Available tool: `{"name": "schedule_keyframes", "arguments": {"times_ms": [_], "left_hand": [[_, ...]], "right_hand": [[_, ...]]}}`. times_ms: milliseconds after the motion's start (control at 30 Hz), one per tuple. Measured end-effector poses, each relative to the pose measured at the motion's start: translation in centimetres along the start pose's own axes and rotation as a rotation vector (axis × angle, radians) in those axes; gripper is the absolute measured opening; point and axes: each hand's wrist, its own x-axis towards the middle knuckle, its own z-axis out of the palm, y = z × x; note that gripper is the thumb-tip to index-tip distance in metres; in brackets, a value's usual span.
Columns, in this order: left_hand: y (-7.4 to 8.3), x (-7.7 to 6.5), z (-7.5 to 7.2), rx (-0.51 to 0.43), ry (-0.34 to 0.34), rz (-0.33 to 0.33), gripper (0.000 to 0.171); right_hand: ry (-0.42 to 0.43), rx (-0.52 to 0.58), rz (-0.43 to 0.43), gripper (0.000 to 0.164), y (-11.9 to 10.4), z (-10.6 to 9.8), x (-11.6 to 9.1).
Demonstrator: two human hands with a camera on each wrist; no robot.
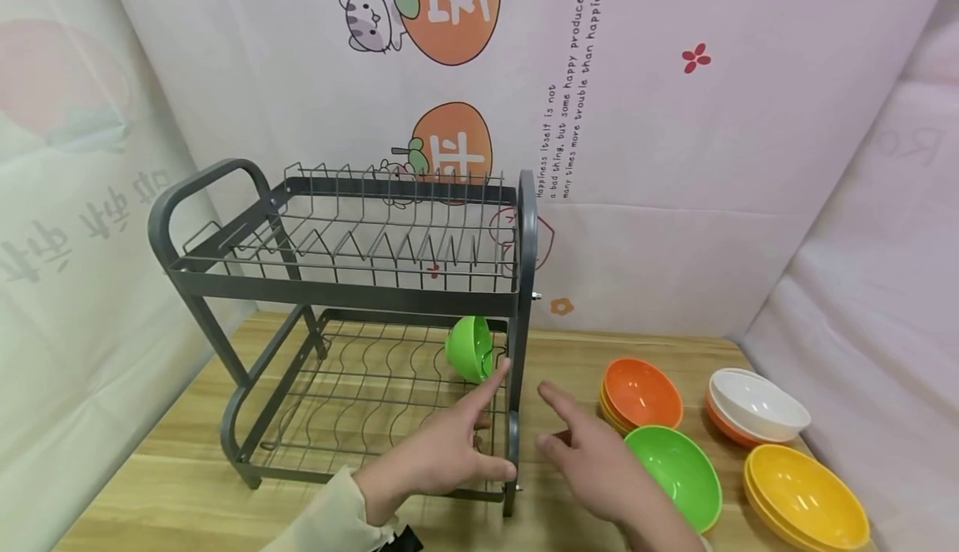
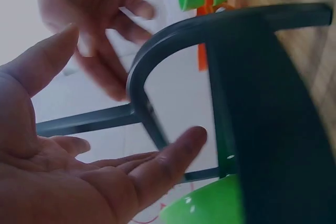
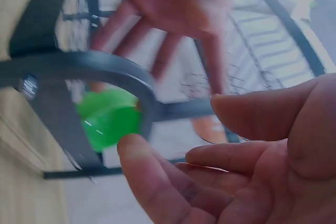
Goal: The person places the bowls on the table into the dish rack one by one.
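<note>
A small green bowl (image 1: 468, 350) stands tipped on its side in the right rear part of the lower tier of a dark grey two-tier dish rack (image 1: 360, 290). My left hand (image 1: 448, 454) is just in front of that bowl, over the rack's lower right side, with fingers spread and nothing held. Beyond the rack's right side, my right hand (image 1: 595, 464) hovers over the table, its fingers loosely extended and its palm without anything in it. In the right wrist view the green bowl (image 3: 107, 121) shows behind the rack's curved side frame, between the two hands.
Right of the rack sit an orange bowl (image 1: 644, 394) stacked on yellow, a larger green bowl (image 1: 678, 475), a white bowl (image 1: 760, 402) stacked on orange, and stacked yellow bowls (image 1: 809, 494). All rest on a wooden table (image 1: 187, 452). Printed cloth (image 1: 659, 161) hangs behind.
</note>
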Motion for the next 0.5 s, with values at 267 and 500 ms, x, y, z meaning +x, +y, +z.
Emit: {"name": "schedule_keyframes", "arguments": {"times_ms": [267, 500], "left_hand": [[-0.7, 0.2, 1.4, -0.091, 0.009, -0.015, 0.116], [-1.2, 0.3, 2.4, -0.146, 0.056, -0.021, 0.118]], "right_hand": [[0.045, -0.036, 0.052, 0.064, 0.4, -4.2, -1.5], [0.063, -0.157, 0.051, 0.076, 3.0, -8.7, -3.1]]}}
